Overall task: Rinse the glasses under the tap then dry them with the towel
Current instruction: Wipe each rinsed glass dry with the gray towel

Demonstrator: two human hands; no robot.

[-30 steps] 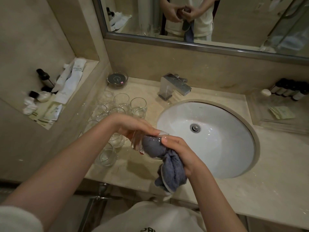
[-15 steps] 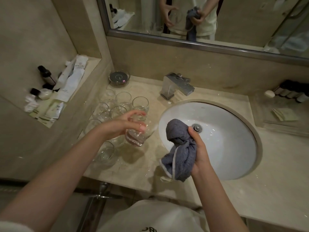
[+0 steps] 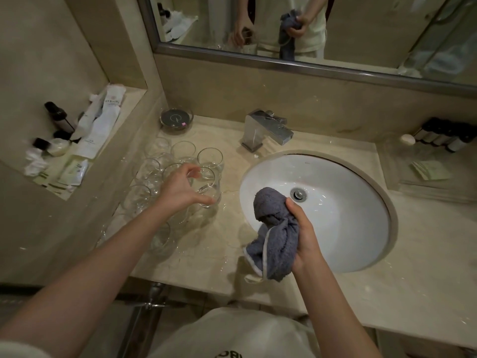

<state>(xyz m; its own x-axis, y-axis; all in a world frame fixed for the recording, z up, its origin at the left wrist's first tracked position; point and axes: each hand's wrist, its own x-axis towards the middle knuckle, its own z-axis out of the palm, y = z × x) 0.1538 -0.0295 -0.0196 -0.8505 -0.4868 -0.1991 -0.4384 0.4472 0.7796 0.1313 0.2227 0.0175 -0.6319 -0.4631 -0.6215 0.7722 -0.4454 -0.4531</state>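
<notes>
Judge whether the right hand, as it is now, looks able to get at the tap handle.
Probably yes, though not freely. The right hand is shut on the grey towel above the basin, and nothing stands between it and the tap. The towel fills its grip, so it could only nudge the handle.

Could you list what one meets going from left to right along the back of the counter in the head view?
Round glass dish → chrome tap → white soap → row of dark bottles.
</notes>
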